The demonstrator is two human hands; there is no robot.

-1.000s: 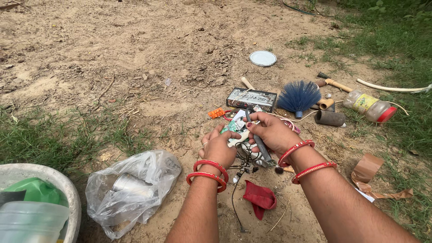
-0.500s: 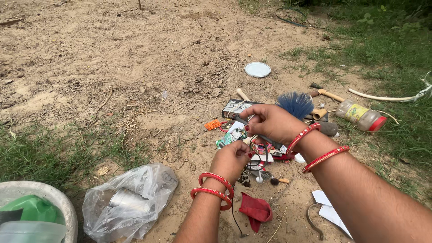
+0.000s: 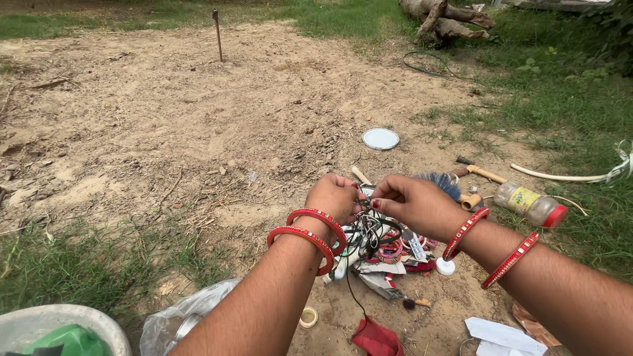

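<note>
My left hand (image 3: 335,196) and my right hand (image 3: 414,203) meet above a pile of small items on the sandy ground. Both pinch a tangle of dark wires (image 3: 369,232) that hangs between them, with one thin strand trailing down toward a red cloth (image 3: 377,337). Each wrist wears two red bangles. Below the hands lie coloured wire bits, a white cap (image 3: 446,266) and scraps of paper (image 3: 382,273). A blue bristle brush (image 3: 440,182) shows just behind my right hand.
A round white lid (image 3: 380,138) lies on the sand farther off. To the right are a plastic bottle with a red cap (image 3: 531,205), a wooden-handled tool (image 3: 481,171) and a pale hose (image 3: 567,175). A clear plastic bag (image 3: 184,318) and a white basin (image 3: 62,324) sit at bottom left.
The view has tilted up, showing more ground ahead. Both hands have come together and lifted the wire tangle off the pile; the left hand rose to meet the right.
</note>
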